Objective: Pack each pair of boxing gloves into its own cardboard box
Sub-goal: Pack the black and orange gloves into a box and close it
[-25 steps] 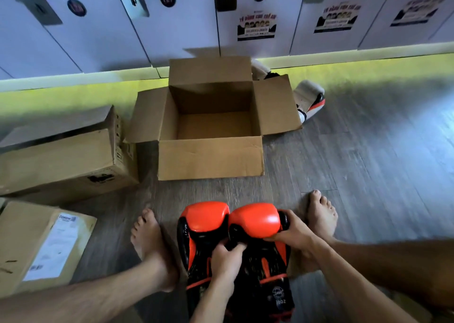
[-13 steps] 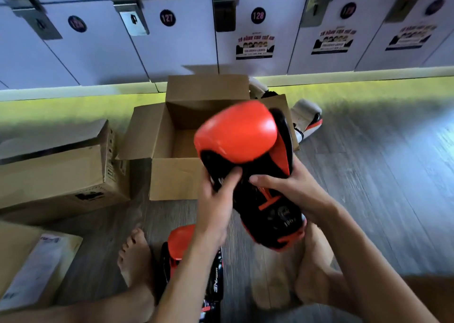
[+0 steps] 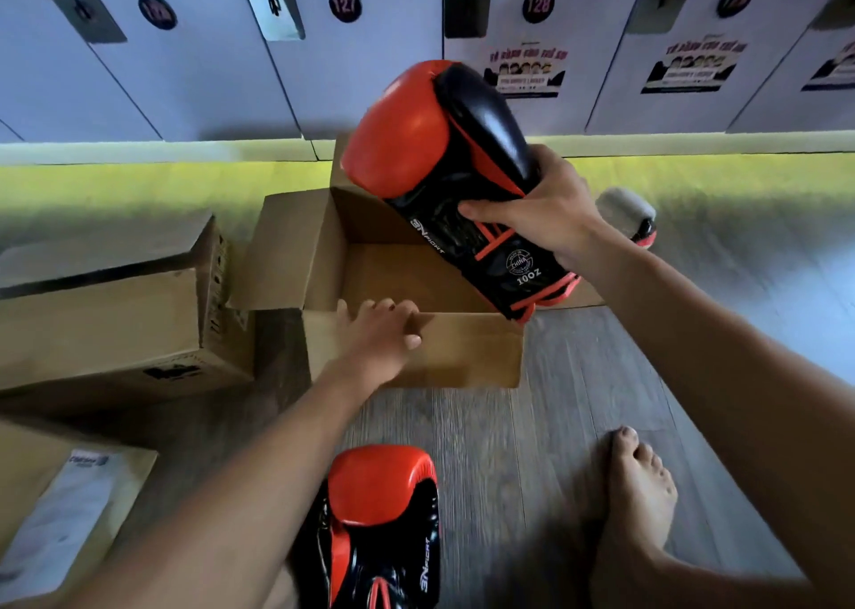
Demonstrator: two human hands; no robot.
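1. The raised boxing glove is glossy, with an orange-red padded knuckle end, a black palm and thumb, and orange-red trim at the cuff. White print on it reads "3N FIGHT" and "10OZ".
2. It hangs tilted over the open cardboard box. The knuckle end points to 11 o'clock and the cuff to 5 o'clock, near the box's front right corner.
3. The right hand carries this glove at mid-body, its grip wrapped tight round the black part.
4. The left hand is slightly blurred. Its grip is closed on the top edge of the box's front wall, fingers curled over the inside and thumb on the outer face.
5. The box is plain brown and its flaps are folded outward.
6. A second boxing glove in the same colours lies on the wood-look floor at the box's 6 o'clock. Its knuckle end points toward the box, and the left forearm partly covers it.
7. A brown carton sits at the box's 9 o'clock, and a labelled carton at 8 o'clock.
8. A white glove with red and black trim lies at 2 o'clock.
9. Lockers numbered 127 and 128 stand at 12 o'clock.
10. A bare foot rests at 5 o'clock.
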